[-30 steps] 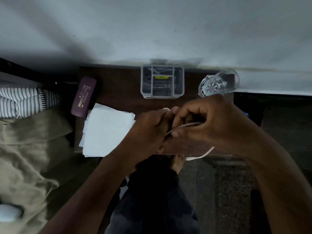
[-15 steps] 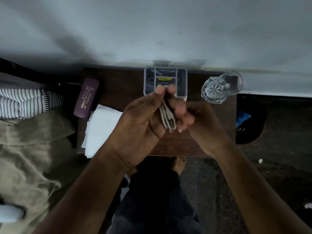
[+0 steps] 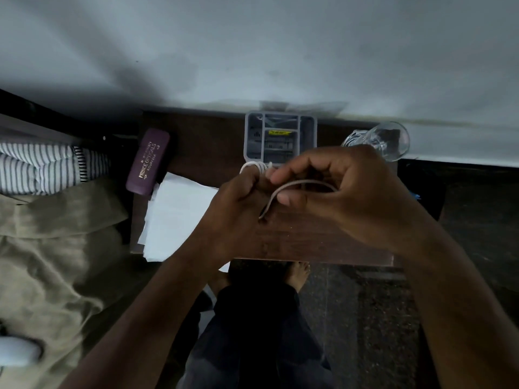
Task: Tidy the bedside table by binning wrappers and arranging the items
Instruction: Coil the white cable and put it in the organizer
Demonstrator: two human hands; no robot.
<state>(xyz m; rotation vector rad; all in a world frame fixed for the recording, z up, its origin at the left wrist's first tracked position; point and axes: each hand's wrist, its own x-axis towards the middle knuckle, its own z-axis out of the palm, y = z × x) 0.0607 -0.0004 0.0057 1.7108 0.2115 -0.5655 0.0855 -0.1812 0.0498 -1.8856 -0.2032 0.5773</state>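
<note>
Left hand (image 3: 238, 203) grips a coiled white cable (image 3: 254, 166), loops showing just above its fingers. Right hand (image 3: 345, 192) pinches the loose cable end between thumb and fingers. Both held over the bench (image 3: 309, 242), near the grey organiser (image 3: 280, 136).

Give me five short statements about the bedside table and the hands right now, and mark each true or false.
1. Both hands hold the white cable. True.
2. The purple glasses case lies at the table's right edge. False: it lies at the left edge.
3. The grey organiser stands at the back, by the wall. True.
4. The glass is in the right hand. False: it stands on the table.
5. The left hand rests flat on the white paper. False: it grips coiled cable.
</note>
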